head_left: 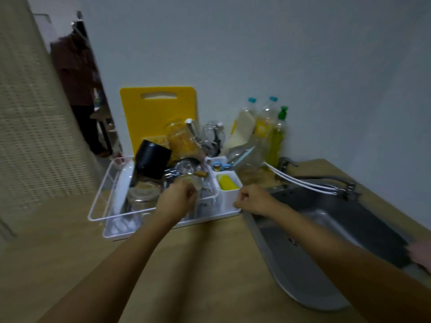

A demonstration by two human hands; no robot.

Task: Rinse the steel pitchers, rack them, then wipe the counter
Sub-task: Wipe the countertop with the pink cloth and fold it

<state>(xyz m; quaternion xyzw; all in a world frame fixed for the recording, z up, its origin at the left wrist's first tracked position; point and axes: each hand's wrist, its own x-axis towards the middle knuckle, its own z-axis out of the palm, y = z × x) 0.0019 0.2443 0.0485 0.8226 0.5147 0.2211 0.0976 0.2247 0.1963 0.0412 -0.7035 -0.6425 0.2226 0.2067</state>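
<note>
The white dish rack [98,206] stands on the wooden counter [210,264], left of the steel sink [326,229]. It is crowded with glassware and a black cup [151,159]. My left hand [177,201] reaches over the rack's front edge with its fingers closed on a round-rimmed vessel [189,180]; this looks like a steel pitcher, but blur hides its body. My right hand [254,199] is curled into a fist beside the rack's white side caddy [229,197], and nothing shows in it. The picture is smeared by motion.
A yellow cutting board [158,113] leans on the wall behind the rack. Bottles [268,129] stand by the tap [345,185]. A yellow sponge [227,183] lies in the caddy. Another person's hand [421,254] shows at the right edge, and a person [77,89] stands far left.
</note>
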